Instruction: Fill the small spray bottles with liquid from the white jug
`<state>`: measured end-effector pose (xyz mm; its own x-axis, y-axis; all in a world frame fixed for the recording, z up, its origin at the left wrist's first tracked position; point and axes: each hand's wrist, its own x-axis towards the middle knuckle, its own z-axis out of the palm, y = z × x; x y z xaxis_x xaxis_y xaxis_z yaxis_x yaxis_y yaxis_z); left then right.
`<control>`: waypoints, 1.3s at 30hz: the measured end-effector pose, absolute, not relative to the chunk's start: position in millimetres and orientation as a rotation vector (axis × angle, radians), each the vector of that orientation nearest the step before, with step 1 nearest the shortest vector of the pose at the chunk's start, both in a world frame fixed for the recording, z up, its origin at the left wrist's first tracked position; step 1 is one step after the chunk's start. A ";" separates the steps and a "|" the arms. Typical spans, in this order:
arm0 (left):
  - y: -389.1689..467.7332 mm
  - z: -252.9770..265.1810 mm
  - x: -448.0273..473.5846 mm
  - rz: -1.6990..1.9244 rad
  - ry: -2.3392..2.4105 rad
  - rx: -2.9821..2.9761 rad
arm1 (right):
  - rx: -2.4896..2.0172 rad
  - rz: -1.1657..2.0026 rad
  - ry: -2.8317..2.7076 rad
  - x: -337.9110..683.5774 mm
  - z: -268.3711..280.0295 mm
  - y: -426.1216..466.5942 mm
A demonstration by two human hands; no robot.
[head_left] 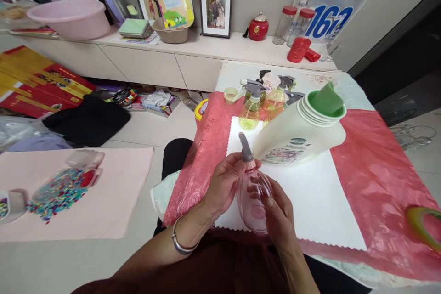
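A: What did the two hands grasp?

B: Both grasped a transparent pink plastic spray bottle [254,188]. The left hand [225,181], with a silver metal bangle [175,240] at its wrist, pinched the neck between thumb and fingers, just below the grey plastic spray head [246,150]. The right hand [282,216] had its fingers curled around the lower body.

A: Where was that bottle?

B: Above the near edge of a white, scalloped-edged sheet [320,206], which lay on a glossy red plastic table cover [361,147]. Whether its base touched anything could not be told.

A: What stood nearby?

B: An off-white plastic jug with a green cap [292,135] stood just beyond the hands. To its left stood a clear spray bottle of yellow liquid [250,114], near a small, pale, round cup [230,95].
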<state>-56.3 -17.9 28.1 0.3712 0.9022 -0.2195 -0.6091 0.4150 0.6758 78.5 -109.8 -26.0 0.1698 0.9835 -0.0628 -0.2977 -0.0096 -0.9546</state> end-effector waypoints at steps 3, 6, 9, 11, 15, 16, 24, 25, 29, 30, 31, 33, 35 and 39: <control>-19.3 28.6 -55.6 1.049 0.670 0.582 | -1.098 1.207 -0.870 79.5 -25.5 -109.4; -21.2 29.9 -54.1 1.077 0.729 0.606 | -1.131 1.153 -0.930 79.4 -22.0 -108.2; -20.6 30.1 -54.1 1.083 0.770 0.587 | -1.181 1.119 -0.981 78.9 -18.2 -108.0; -18.2 30.2 -55.4 1.065 0.781 0.547 | -1.199 1.124 -0.984 79.1 -16.9 -108.2; -12.9 32.0 -58.4 1.062 0.721 0.514 | -1.167 1.166 -0.962 80.1 -16.7 -108.6; -12.2 32.6 -58.9 1.066 0.702 0.519 | -1.147 1.173 -0.955 80.4 -17.0 -108.8; -17.4 33.4 -62.4 1.059 0.671 0.634 | -1.103 1.215 -0.938 83.5 -17.9 -110.7; -18.7 33.3 -62.7 1.066 0.681 0.640 | -1.122 1.201 -0.954 83.7 -16.7 -110.6; -22.1 33.3 -64.7 1.111 0.762 0.629 | -1.198 1.145 -1.062 84.4 -11.7 -109.6; -22.3 33.8 -65.9 1.111 0.783 0.622 | -1.204 1.144 -1.079 84.8 -11.3 -109.5; -22.1 34.7 -67.3 1.104 0.795 0.617 | -1.205 1.146 -1.087 85.2 -11.4 -109.5; -21.5 37.6 -71.1 1.076 0.778 0.629 | -1.191 1.160 -1.096 86.5 -12.6 -110.1; -20.9 41.5 -75.8 1.047 0.740 0.654 | -1.161 1.184 -1.094 88.0 -13.8 -110.9; -20.3 50.0 -85.1 0.967 0.715 0.720 | -1.095 1.237 -1.087 90.0 -10.0 -112.1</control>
